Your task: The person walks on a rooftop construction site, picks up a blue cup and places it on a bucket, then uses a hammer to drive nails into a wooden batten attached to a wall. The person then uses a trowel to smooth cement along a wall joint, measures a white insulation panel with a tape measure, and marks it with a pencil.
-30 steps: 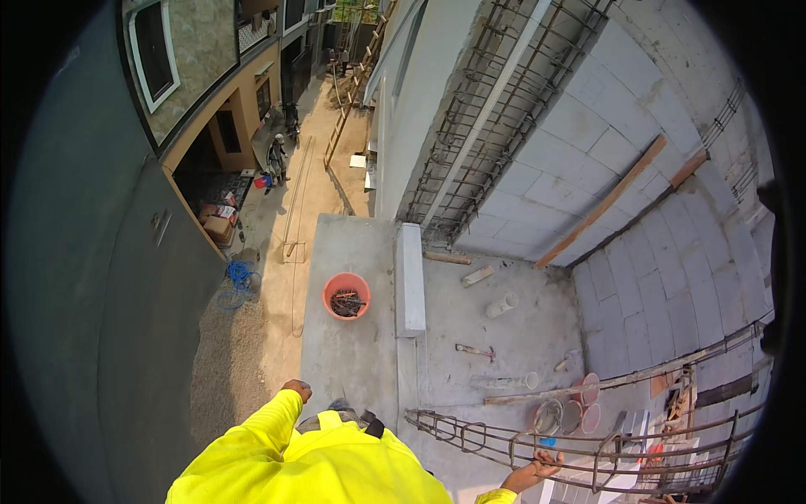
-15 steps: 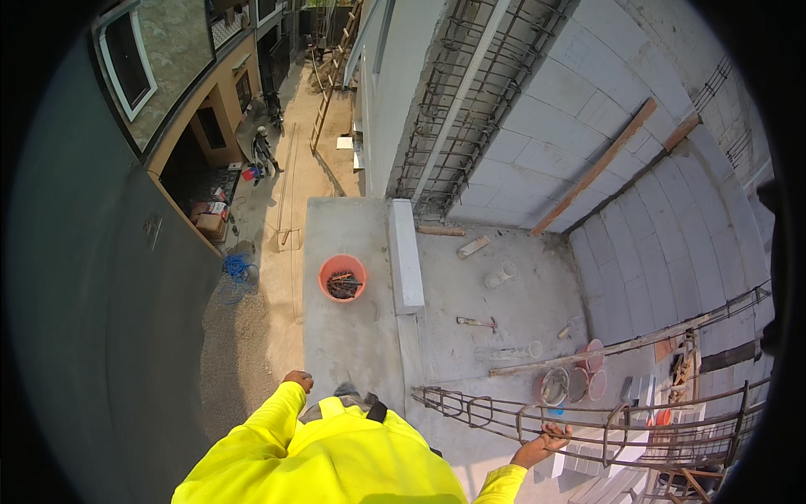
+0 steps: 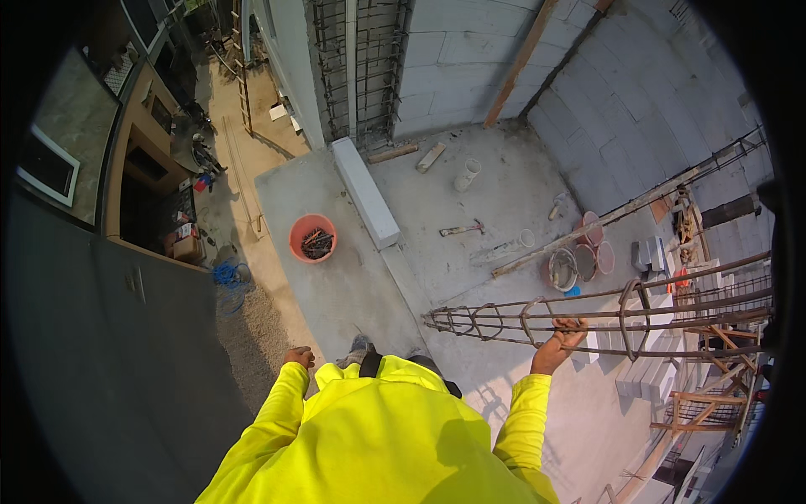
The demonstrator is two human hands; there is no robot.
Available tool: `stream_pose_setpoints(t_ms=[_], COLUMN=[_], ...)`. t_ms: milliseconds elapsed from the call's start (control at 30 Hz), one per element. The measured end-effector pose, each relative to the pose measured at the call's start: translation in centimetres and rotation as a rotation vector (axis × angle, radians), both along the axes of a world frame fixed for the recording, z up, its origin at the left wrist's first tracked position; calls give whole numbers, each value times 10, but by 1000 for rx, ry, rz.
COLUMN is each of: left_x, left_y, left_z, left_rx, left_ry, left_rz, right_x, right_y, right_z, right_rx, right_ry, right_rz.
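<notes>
A long rebar cage [image 3: 527, 317] of rusty bars and bent stirrups stretches from the middle of the head view out past its right edge. My right hand [image 3: 561, 343] is raised under it, fingers wrapped round one of its bars. The cage narrows toward its left end, above the concrete floor. Low by my left side hangs my left hand [image 3: 300, 356], fingers curled in, with nothing visible in them. Ahead of it, an orange bucket [image 3: 294, 242] of dark metal pieces stands on the concrete slab [image 3: 353, 290].
A pale block [image 3: 367, 193] lies along a slab joint. Beyond it are a hammer [image 3: 462, 228] and a clear container [image 3: 468, 175]. Several buckets [image 3: 562, 270] stand beside a wooden plank [image 3: 588, 225]. The slab's left edge drops to a lower alley [image 3: 239, 164] with a person [image 3: 204, 154].
My view has shifted, and the bucket and walls sit farther up and left in it. My right arm is stretched farther forward, its hand still on the rebar cage. The left hand stays low.
</notes>
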State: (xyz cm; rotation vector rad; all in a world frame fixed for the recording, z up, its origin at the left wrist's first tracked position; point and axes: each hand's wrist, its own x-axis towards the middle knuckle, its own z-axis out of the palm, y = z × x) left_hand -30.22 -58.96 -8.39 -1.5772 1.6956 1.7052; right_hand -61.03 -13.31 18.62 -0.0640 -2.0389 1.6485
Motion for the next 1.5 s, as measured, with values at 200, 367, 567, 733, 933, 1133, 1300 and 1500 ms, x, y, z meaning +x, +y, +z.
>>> stream_pose_setpoints(t_ms=[200, 367, 567, 733, 933, 1133, 1300, 1500], left_x=[-6, -16, -17, -11, -8, -9, -9, -3], left_y=[1, 3, 6, 2, -9, -12, -15, -9], left_z=[27, 53, 57, 37, 14, -8, -22, -18], left_rx=[-22, -28, -2, -11, -104, -126, -69, -122], left_ry=[-62, -73, -101, -74, -27, -25, 7, -33], left_rz=[-11, -6, -41, -66, -89, -49, -82, -96], right_x=[0, -1, -1, -2, -2, -3, -5, -3], right_y=[2, 1, 3, 4, -1, 5, 8, 8], right_z=[-1, 2, 1, 3, 4, 0, -5, -1], right_rx=[-31, 8, 54, 31, 37, 41, 4, 47], right_ry=[-17, -33, -35, -41, -9, -2, 12, 8], right_rz=[0, -13, -30, -18, -52, -23, -19, -25])
